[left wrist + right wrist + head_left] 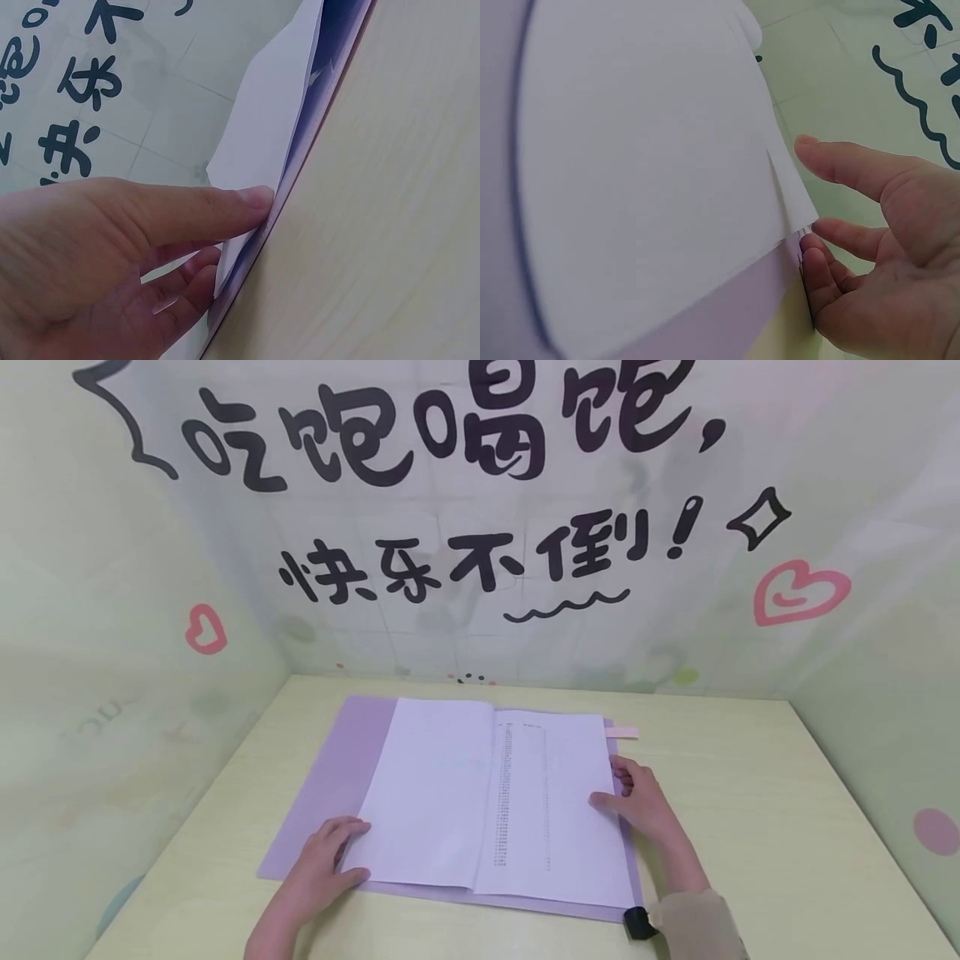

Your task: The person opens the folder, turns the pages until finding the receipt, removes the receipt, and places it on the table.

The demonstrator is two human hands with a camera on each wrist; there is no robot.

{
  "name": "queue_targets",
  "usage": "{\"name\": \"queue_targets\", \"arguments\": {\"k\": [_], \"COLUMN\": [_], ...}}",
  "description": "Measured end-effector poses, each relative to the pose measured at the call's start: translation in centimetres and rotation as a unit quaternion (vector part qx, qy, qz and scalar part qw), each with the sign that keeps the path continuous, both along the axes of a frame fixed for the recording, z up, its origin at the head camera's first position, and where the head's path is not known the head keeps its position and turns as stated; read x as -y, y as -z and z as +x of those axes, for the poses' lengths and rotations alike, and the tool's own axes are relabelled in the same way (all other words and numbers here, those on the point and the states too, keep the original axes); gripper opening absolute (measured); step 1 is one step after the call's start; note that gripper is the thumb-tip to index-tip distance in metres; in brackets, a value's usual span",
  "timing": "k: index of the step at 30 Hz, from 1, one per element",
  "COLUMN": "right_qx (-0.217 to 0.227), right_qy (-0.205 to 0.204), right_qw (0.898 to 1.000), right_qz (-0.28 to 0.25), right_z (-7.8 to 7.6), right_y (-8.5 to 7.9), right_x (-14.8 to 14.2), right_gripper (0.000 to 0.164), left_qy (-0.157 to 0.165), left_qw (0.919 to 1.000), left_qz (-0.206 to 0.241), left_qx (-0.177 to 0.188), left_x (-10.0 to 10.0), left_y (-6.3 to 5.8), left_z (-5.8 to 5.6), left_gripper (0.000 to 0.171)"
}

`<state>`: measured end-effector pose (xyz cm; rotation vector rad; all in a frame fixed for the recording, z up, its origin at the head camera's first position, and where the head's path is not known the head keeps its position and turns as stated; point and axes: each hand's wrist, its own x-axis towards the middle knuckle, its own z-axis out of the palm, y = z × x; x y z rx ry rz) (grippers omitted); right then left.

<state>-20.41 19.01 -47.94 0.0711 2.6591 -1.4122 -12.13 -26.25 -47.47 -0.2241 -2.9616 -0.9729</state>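
Note:
An open booklet with a purple cover (352, 752) lies in the middle of the table in the head view. Its left page (427, 793) looks blank, and its right page (562, 810) carries columns of small print. My left hand (322, 864) rests at the lower left corner of the left page. In the left wrist view the thumb (232, 210) lies along the page edge, with the other fingers bent beside the paper. My right hand (637, 793) is at the right page's outer edge. In the right wrist view its fingertips touch that edge, while the thumb (840, 161) stands apart.
A pink tab (622, 732) sticks out from the booklet's upper right side. Pale wood-look tabletop (765, 827) surrounds it. Behind stands a printed wall sheet (480, 643) with black lettering, and more sheeting hangs at both sides. A black block (639, 923) sits by my right sleeve.

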Motion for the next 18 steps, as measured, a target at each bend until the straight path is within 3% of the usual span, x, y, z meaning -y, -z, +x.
{"name": "queue_targets", "arguments": {"k": [10,18], "right_qx": [0.002,-0.007], "right_qy": [0.001,-0.012], "right_qw": [1.000,0.999], "right_qz": [-0.016,-0.030], "right_z": [-0.04,0.19], "right_y": [-0.15,-0.53], "right_x": [-0.54,-0.98], "right_gripper": [0.071,0.065], "left_qy": [0.002,0.006], "left_qw": [0.9999,1.0000], "left_qz": [-0.009,-0.001], "left_qx": [-0.010,0.006], "left_x": [-0.05,-0.06], "left_y": [-0.09,-0.20], "left_z": [0.07,-0.04], "left_gripper": [0.054,0.056]}}
